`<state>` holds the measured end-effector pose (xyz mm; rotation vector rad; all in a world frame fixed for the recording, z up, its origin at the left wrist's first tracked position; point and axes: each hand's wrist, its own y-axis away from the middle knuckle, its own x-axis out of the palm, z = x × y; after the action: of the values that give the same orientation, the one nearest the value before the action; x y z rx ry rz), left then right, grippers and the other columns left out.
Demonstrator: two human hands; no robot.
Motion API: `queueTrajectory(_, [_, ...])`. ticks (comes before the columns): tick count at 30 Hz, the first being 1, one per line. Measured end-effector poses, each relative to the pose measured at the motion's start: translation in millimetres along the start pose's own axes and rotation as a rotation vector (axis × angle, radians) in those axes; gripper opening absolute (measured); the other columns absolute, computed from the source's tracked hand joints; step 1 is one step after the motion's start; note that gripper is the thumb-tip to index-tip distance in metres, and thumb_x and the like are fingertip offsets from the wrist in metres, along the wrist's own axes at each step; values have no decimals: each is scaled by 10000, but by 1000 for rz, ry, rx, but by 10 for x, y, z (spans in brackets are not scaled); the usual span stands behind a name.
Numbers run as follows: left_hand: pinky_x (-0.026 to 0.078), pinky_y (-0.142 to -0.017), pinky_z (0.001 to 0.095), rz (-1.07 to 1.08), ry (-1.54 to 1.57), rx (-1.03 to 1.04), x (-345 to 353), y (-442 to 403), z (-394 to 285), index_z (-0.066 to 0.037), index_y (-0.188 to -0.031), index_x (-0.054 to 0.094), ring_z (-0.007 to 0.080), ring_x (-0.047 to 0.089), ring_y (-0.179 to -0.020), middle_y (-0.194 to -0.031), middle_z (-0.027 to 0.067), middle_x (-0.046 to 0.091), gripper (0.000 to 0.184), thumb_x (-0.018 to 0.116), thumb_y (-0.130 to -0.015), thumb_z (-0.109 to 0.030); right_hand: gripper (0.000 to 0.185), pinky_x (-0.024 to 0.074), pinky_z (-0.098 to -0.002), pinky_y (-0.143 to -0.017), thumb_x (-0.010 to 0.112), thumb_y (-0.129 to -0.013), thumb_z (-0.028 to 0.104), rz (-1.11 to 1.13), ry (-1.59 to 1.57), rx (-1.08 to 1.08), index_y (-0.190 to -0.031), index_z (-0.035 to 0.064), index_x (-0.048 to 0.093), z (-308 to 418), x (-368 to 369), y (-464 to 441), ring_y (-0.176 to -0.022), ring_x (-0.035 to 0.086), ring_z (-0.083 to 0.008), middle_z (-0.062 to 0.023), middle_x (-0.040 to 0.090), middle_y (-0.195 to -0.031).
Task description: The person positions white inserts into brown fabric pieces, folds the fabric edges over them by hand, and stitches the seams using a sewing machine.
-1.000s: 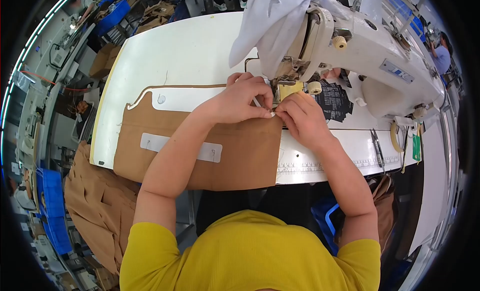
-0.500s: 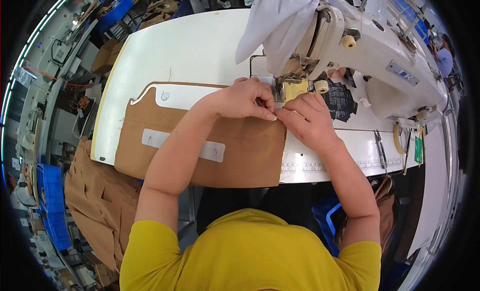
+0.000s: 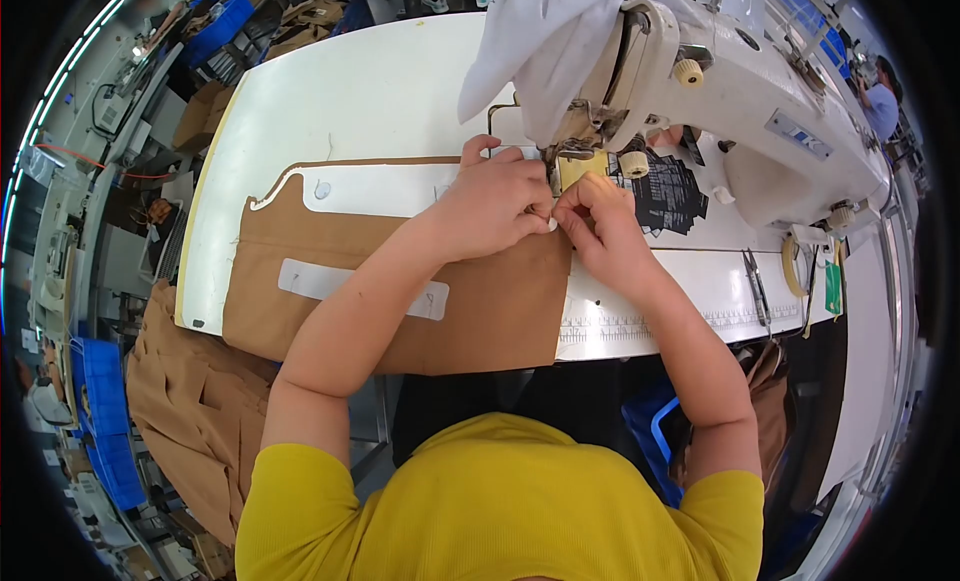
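Observation:
A brown fabric panel [image 3: 480, 311] lies flat on the sewing table, its right edge just in front of the sewing machine [image 3: 700, 111]. A long white template [image 3: 375, 188] rests along its top, and a smaller white strip [image 3: 318, 279] lies lower, partly covered by my left forearm. My left hand [image 3: 497, 203] rests on the panel, thumb and fingers pinched at its upper right corner. Close against it, my right hand [image 3: 607, 226] pinches the same corner, fingers curled. What exactly sits between the fingertips is hidden. The needle area is just beyond both hands.
White cloth [image 3: 545, 51] hangs over the machine head. Black printed labels [image 3: 672, 193] lie right of the needle. Thread snips [image 3: 756, 286] and a tape roll [image 3: 795, 266] sit at the right. Brown fabric pieces [image 3: 195, 391] hang at the left. A co-worker [image 3: 880, 101] is far right.
My left hand has turned and its fingers have curled in more at the corner. My right hand has shifted slightly, its fingers pointing more upward. The panel lies almost as before.

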<state>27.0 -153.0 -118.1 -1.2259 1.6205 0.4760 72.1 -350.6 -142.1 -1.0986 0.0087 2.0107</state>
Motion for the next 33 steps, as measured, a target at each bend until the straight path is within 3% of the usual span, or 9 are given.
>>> queueTrajectory(2, [197,-1041,465,26,38,-32,-22,-9,28,-116,-722,630,176,520,-967,-811,-27,559,177,719,-795,-251,39,314,-361,-821,623,-855,91,28,-35,30,-862,99,586,-5,-31,-12,-832,511,-228,-40,508,-814])
queueTrajectory(7, [211,-1007,384,160,254,-142,-46,-38,124,-110,-723,649,161,529,-900,-782,-16,568,169,732,-779,-247,58,330,-343,-815,678,-794,114,-103,210,-331,-819,125,627,-1,-84,-38,-802,537,-190,5,533,-788])
queueTrajectory(10, [210,-1006,367,162,286,-143,-40,-36,107,-107,-723,642,160,532,-890,-783,-13,570,154,724,-776,-227,78,337,-343,-803,693,-756,117,-135,276,-434,-784,127,620,-23,-78,-41,-797,536,-175,15,531,-776])
queueTrajectory(20, [228,-1024,399,44,170,-110,4,-9,6,-91,-752,640,160,535,-888,-783,-18,564,110,706,-780,-174,81,317,-341,-818,678,-759,127,-132,50,-93,-745,113,599,-4,30,8,-777,536,-180,-1,523,-750])
queueTrajectory(26, [264,-986,378,81,514,-228,2,-41,82,-95,-765,669,146,534,-803,-755,-23,564,116,705,-798,-200,93,323,-328,-804,650,-818,146,-32,-180,60,-768,88,598,-21,-37,-12,-753,535,-180,-12,529,-752])
queueTrajectory(28, [347,-881,331,-16,353,-78,26,-32,70,-79,-742,663,141,516,-735,-727,-17,557,124,718,-783,-182,103,344,-329,-788,649,-821,155,-22,-192,68,-781,71,603,-25,-23,5,-749,528,-194,-29,524,-744])
queueTrajectory(29, [347,-881,331,-15,354,-77,18,-33,63,-79,-742,663,141,516,-735,-727,-17,557,124,718,-783,-182,103,344,-329,-788,649,-821,155,-22,-191,70,-781,71,603,-10,-27,14,-749,528,-194,-29,524,-744])
queueTrajectory(31, [389,-753,288,24,341,-33,-30,-44,35,-74,-746,664,138,500,-713,-720,-10,557,102,730,-766,-150,68,392,-319,-710,635,-837,116,-126,-54,-73,-811,55,618,53,-61,26,-705,526,-165,-40,529,-736])
queueTrajectory(33, [388,-718,275,67,387,-34,-11,-47,151,-69,-756,666,128,496,-717,-730,-13,562,89,733,-762,-128,65,403,-294,-638,618,-865,106,-215,-169,-7,-847,47,634,80,-170,100,-665,529,-140,-37,564,-764])
